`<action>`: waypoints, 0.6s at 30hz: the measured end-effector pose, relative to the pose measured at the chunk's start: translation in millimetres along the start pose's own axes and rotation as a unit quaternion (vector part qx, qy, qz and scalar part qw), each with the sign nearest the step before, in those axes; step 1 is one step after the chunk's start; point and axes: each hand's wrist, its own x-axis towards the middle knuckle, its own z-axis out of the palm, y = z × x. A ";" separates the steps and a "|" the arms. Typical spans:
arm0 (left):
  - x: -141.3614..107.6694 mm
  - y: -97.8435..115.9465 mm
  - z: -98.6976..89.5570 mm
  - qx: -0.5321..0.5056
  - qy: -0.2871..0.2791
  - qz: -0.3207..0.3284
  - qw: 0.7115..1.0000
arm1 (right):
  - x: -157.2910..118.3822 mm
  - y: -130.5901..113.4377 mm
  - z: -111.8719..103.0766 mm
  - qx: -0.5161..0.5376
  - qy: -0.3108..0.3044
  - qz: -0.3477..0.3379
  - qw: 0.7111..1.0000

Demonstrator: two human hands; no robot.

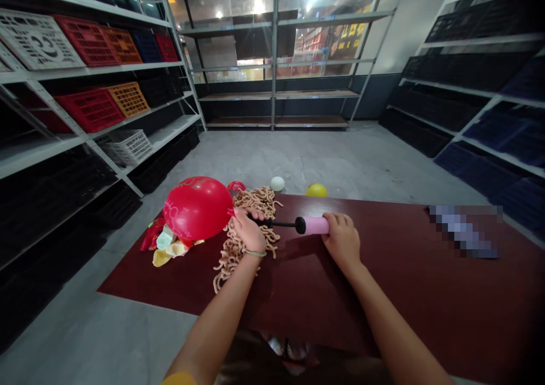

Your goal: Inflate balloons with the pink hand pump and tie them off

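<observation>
Gripping: left hand (pixel 250 231) closed on neck (pixel 231 211) of red balloon (pixel 198 208) and dark end (pixel 266 222) of pump (pixel 301 225), presumably to seal join; right hand (pixel 342 240) wrapped round pink barrel (pixel 315 225), likely for leverage. Balloon over surface's (pixel 409 294) far left corner; limp balloons (pixel 166 238) by left edge, handy.

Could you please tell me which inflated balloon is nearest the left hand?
The large red balloon, its neck at the left hand; the white balloon, yellow balloon and partly hidden red one show beyond the table's far edge.
</observation>
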 end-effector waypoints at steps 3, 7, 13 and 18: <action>-10.8 -1.4 2.0 -0.014 -0.016 -0.020 1.000 | -4.7 -25.0 -4.0 0.012 -0.008 -0.007 1.000; -23.7 -6.3 3.6 -0.005 -0.052 -0.025 0.998 | -10.5 -47.4 -6.1 0.062 -0.045 -0.053 0.996; -17.6 2.5 5.9 -0.006 -0.069 -0.006 0.998 | -2.8 -11.0 1.3 0.023 -0.021 -0.062 0.998; -0.5 19.5 3.7 -0.019 -0.060 0.042 0.997 | 4.3 8.3 0.4 0.031 -0.021 -0.040 0.998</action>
